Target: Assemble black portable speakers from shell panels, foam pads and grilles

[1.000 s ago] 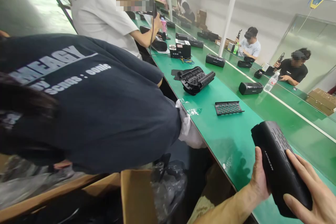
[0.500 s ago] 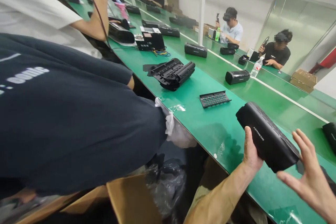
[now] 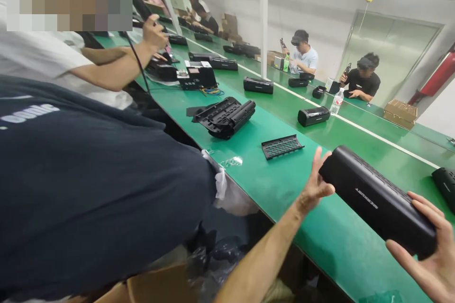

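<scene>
A long black plastic casing with rounded edges, slots along its top and lettering on its front is held tilted above the green bench. Its right end sits in my right hand, thumb at the front and fingers over the top. My left hand is at the casing's left end, thumb and fingers spread, the fingertips partly hidden behind that end. On the bench to the left lies a slotted black panel. Beyond it rests a pile of black plastic shells.
A person in a dark shirt is close on my left, by the bench edge. Finished-looking black casings and a water bottle stand along the green bench. A black-and-white device with wires sits farther back. Co-workers sit opposite.
My right hand has closed on the casing's right end. My left hand has shifted from under the casing to its left end and spread. The casing has turned slightly and the view has shifted.
</scene>
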A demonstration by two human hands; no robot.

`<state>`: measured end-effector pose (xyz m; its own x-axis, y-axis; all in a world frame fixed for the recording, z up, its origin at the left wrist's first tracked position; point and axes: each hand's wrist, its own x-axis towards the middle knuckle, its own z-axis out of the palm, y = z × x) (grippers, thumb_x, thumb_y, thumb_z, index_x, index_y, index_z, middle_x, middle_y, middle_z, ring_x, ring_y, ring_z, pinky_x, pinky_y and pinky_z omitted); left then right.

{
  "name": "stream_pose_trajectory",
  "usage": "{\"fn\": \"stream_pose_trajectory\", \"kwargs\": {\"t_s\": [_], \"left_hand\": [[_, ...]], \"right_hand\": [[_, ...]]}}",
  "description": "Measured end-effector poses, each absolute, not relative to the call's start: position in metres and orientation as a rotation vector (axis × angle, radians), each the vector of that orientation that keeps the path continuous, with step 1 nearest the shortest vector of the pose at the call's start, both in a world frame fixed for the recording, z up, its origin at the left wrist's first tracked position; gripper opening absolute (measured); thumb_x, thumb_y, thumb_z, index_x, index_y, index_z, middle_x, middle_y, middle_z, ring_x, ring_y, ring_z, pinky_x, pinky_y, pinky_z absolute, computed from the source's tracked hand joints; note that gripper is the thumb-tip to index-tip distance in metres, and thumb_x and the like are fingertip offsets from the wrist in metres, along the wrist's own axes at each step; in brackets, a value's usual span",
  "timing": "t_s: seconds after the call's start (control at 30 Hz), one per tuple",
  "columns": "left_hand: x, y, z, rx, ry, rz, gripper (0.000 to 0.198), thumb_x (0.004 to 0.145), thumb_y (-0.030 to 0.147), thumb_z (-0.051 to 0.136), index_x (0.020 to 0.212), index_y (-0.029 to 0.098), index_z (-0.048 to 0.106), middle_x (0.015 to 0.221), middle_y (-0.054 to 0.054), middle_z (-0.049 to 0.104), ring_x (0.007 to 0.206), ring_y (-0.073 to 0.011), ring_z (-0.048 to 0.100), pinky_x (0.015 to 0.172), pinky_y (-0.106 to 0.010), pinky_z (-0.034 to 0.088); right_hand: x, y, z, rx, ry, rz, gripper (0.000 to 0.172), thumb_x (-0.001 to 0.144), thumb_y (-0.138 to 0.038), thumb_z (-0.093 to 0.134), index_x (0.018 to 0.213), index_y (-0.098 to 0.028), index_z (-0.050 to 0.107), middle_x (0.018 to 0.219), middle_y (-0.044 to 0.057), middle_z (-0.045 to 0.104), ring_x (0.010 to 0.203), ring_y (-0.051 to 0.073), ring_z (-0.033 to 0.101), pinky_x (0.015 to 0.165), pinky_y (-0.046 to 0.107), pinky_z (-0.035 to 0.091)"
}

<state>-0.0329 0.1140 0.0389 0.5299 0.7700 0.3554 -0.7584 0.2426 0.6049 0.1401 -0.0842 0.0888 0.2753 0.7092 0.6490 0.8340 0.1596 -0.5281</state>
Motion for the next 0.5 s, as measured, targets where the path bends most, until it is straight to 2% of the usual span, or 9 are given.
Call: {"fn": "stream_pose_trajectory", "kwargs": {"t_s": [0.03, 0.07, 0.13, 0.23, 0.3, 0.4, 0.5], "left_hand": [[-0.047, 0.126, 0.05, 0.895, 0.014, 1.036, 0.117, 0.046, 0.033, 0.109, 0.153, 0.033, 0.061, 0.166, -0.011, 0.053, 0.163, -0.0444, 0.03, 0.133, -0.061, 0.021], [-0.059, 0.136, 0.062, 1.073, 0.004, 1.014, 0.119, 0.044, 0.025, 0.109, 0.153, 0.03, 0.062, 0.166, -0.012, 0.052, 0.162, -0.046, 0.031, 0.132, -0.061, 0.022], [-0.075, 0.147, 0.083, 1.329, -0.039, 0.917, 0.113, 0.05, 0.017, 0.104, 0.155, 0.027, 0.061, 0.16, -0.014, 0.057, 0.151, -0.0477, 0.046, 0.126, -0.061, 0.034], [-0.078, 0.146, 0.098, 1.459, -0.063, 0.868, 0.108, 0.059, 0.021, 0.099, 0.158, 0.027, 0.057, 0.145, -0.013, 0.065, 0.129, -0.0429, 0.063, 0.114, -0.055, 0.049], [-0.073, 0.139, 0.096, 1.439, -0.045, 0.928, 0.104, 0.058, 0.026, 0.1, 0.154, 0.027, 0.06, 0.145, -0.011, 0.065, 0.127, -0.041, 0.062, 0.112, -0.052, 0.049], [-0.064, 0.132, 0.087, 1.388, -0.02, 0.982, 0.098, 0.057, 0.032, 0.1, 0.148, 0.028, 0.065, 0.145, -0.01, 0.064, 0.127, -0.0401, 0.061, 0.112, -0.05, 0.048], [-0.059, 0.133, 0.079, 1.313, -0.021, 0.945, 0.102, 0.058, 0.034, 0.099, 0.152, 0.027, 0.061, 0.13, -0.009, 0.071, 0.115, -0.0372, 0.065, 0.105, -0.048, 0.051]], "right_hand": [[0.143, -0.091, 0.095, -1.593, -1.473, -0.125, 0.063, 0.087, -0.046, 0.085, 0.139, -0.03, 0.054, 0.155, 0.016, 0.055, 0.146, 0.045, 0.051, 0.118, 0.066, 0.038], [0.146, -0.097, 0.099, -1.6, -1.475, -0.09, 0.061, 0.087, -0.047, 0.084, 0.139, -0.031, 0.055, 0.155, 0.015, 0.055, 0.147, 0.045, 0.05, 0.117, 0.065, 0.039], [0.151, -0.105, 0.103, -1.599, -1.455, -0.037, 0.06, 0.089, -0.046, 0.082, 0.14, -0.032, 0.054, 0.158, 0.014, 0.054, 0.148, 0.045, 0.05, 0.114, 0.061, 0.044], [0.157, -0.109, 0.1, -1.577, -1.479, -0.019, 0.065, 0.088, -0.041, 0.083, 0.145, -0.033, 0.052, 0.16, 0.014, 0.053, 0.146, 0.043, 0.053, 0.106, 0.055, 0.053], [0.161, -0.109, 0.097, -1.574, -1.526, -0.019, 0.066, 0.087, -0.04, 0.086, 0.144, -0.033, 0.053, 0.158, 0.013, 0.055, 0.145, 0.043, 0.055, 0.105, 0.053, 0.054], [0.162, -0.11, 0.098, -1.581, -1.494, 0.016, 0.061, 0.088, -0.042, 0.085, 0.14, -0.033, 0.055, 0.157, 0.013, 0.057, 0.148, 0.042, 0.053, 0.11, 0.053, 0.051], [0.164, -0.112, 0.105, -1.636, -1.44, 0.058, 0.063, 0.089, -0.049, 0.084, 0.143, -0.033, 0.055, 0.157, 0.012, 0.057, 0.15, 0.043, 0.05, 0.118, 0.057, 0.045]]}}
